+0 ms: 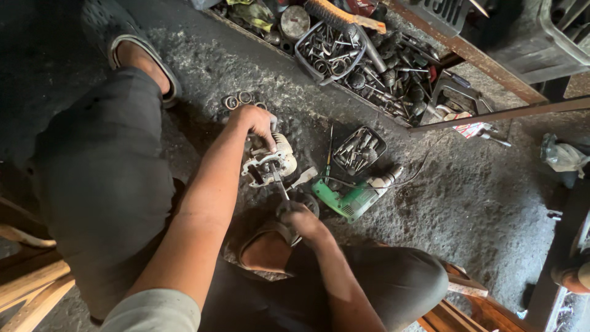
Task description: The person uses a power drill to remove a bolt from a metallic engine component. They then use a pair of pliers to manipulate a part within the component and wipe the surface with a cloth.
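A worker's left hand (pixel 254 121) curls its fingers (pixel 268 136) over the top of a pale metal alternator housing (pixel 269 162), clamping it down on the floor (pixel 479 203). The right hand (pixel 302 220) is closed in a fist around the handle of a screwdriver (pixel 279 184), whose shaft angles up into the housing's open face. The housing sits on the ground between the worker's knees, just above one sandalled foot (pixel 265 246).

The floor is rough, dark grey concrete, grimy and pitted, in a dim workshop. Just beside the housing lies one green power drill (pixel 354 195), its thin cord trailing off to the right. A second, slim screwdriver (pixel 329 155) lies upright in the view between the housing and one small black tray (pixel 360 149) holding loose bits and sockets. Three metal rings (pixel 238 99) rest on the floor just beyond the left hand.

Farther back, a long shallow tray (pixel 369 67) is heaped with sockets, wrenches and oily parts too many to count, with one wire basket (pixel 329 52) set among them. A rusted steel frame (pixel 479 64) crosses the upper right. A crumpled plastic bag (pixel 562 157) lies at the right edge, and pieces of timber (pixel 31 283) show at both lower corners.
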Available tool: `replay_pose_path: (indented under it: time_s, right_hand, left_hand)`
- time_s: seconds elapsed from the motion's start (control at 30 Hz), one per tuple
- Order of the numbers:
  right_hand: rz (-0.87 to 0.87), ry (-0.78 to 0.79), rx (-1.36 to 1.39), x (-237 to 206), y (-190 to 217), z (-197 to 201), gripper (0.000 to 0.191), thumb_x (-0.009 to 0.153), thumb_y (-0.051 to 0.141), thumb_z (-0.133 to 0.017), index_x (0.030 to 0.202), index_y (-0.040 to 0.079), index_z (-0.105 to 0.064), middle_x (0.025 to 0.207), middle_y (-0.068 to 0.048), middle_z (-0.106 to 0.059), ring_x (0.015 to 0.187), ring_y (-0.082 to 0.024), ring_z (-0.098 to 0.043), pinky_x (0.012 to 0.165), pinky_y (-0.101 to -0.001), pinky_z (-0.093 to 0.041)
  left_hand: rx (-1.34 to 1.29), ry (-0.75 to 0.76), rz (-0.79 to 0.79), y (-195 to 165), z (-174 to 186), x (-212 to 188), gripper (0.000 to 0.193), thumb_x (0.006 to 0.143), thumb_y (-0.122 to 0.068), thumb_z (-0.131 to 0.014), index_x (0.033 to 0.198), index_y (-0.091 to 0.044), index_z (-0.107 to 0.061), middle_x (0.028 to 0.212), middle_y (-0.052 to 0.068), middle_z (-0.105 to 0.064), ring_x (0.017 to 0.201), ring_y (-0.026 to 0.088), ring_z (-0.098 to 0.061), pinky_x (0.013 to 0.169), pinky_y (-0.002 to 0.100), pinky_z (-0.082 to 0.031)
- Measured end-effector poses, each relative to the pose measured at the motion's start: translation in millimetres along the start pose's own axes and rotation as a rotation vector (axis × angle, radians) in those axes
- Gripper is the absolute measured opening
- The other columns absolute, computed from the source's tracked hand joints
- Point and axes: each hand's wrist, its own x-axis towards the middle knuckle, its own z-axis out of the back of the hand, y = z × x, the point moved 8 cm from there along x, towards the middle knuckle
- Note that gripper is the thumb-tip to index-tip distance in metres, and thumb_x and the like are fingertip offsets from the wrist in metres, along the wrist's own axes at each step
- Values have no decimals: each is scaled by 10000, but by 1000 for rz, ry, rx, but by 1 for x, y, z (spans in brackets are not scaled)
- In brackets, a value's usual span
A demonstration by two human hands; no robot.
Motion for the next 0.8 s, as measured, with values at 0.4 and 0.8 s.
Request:
replay_pose_path:
  time_s: [0.4, 0.8]
  right_hand:
    - [-84, -53, -507, -73, 105, -27, 493, 898, 439, -637, 1322, 189, -651, 1497, -229, -367, 1354, -512, -329, 1102, -585, -303]
    - [32, -187, -408, -115, 97, 3, 433, 837, 307, -602, 1214, 108, -676, 1314, -198, -530, 1177, -412, -514, 993, -474, -430]
  left_hand:
    - [34, -4, -33, -4, -3, 2, 805, 537, -483, -952, 1222, -174, -662, 1168, 79, -744, 995, 268, -727, 802, 462, -614]
    - [-52, -17, 51, 7, -4, -2, 778, 582, -543, -880, 1191, -76, -758, 1226, 118, -786, 1070, 310, -766, 886, 434, -600]
